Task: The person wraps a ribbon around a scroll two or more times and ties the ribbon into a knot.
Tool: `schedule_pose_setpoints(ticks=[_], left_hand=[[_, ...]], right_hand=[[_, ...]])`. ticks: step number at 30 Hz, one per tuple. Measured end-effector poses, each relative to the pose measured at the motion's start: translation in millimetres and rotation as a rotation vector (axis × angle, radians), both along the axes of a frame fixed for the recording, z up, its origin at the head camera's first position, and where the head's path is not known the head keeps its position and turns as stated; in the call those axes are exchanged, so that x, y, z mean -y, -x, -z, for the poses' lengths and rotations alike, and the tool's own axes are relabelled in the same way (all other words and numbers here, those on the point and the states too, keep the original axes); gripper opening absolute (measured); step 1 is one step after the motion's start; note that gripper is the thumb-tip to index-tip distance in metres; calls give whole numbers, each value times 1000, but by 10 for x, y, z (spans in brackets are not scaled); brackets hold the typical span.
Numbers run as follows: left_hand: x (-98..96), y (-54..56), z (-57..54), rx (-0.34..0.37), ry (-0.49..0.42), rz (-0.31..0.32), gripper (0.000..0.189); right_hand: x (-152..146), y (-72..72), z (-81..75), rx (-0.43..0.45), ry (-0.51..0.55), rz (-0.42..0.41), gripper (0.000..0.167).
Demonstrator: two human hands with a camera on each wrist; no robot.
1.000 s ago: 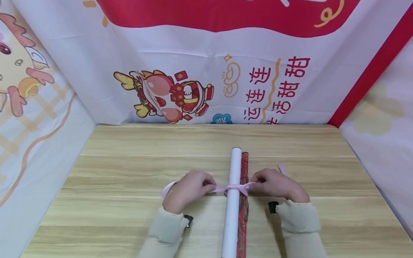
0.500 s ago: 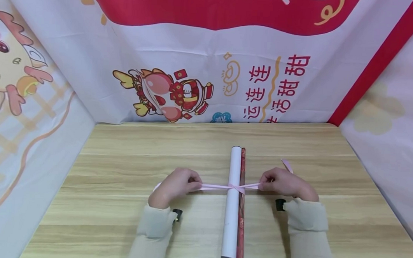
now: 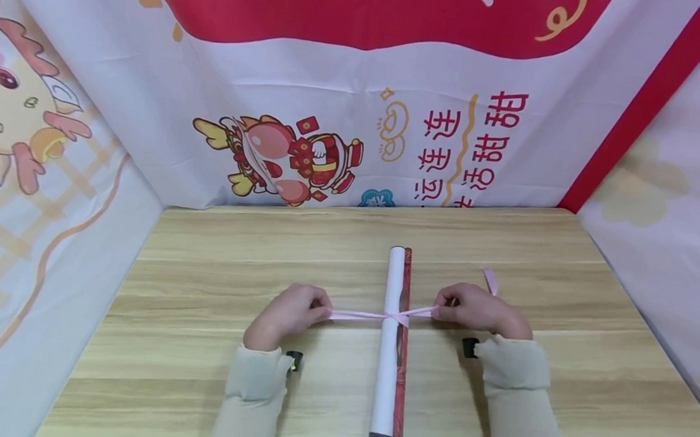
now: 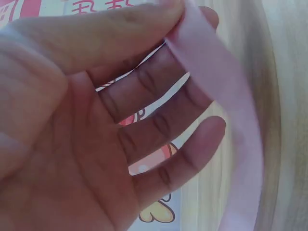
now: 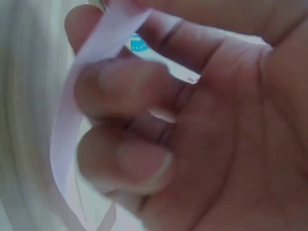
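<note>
My left hand (image 3: 288, 312) and right hand (image 3: 477, 308) pinch the flat pink ribbon (image 3: 357, 316); the white cylindrical tube (image 3: 385, 379) lies between them.

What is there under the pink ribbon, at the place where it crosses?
The pink ribbon crosses over a white tube and the red strip beside it. The parts of both directly under the ribbon are covered, and their undersides cannot be seen.

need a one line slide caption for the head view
Left hand and right hand pinch a pink ribbon crossed over a white tube and a red strip on a table.
</note>
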State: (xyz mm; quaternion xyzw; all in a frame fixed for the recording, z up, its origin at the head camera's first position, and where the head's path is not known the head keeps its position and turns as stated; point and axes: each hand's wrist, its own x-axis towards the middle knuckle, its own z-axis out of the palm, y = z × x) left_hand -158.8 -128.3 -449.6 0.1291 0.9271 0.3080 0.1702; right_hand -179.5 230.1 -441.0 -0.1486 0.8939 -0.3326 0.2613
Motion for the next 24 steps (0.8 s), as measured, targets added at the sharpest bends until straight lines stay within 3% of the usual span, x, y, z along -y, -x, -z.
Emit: schedule_pose_setpoints(ticks=[4, 10, 17, 24], left_hand=[[-60, -4, 16, 15, -28, -6, 9], [-265, -17, 45, 54, -71, 72, 5], [-525, -54, 113, 22, -107, 181, 37], [-685, -89, 120, 13, -113, 198, 36]], right_hand=[[97, 3, 11, 10, 9, -11, 17], [219, -7, 27, 1, -3, -47, 18], [298, -10, 63, -37, 9, -48, 8], [458, 5, 86, -67, 13, -63, 6]])
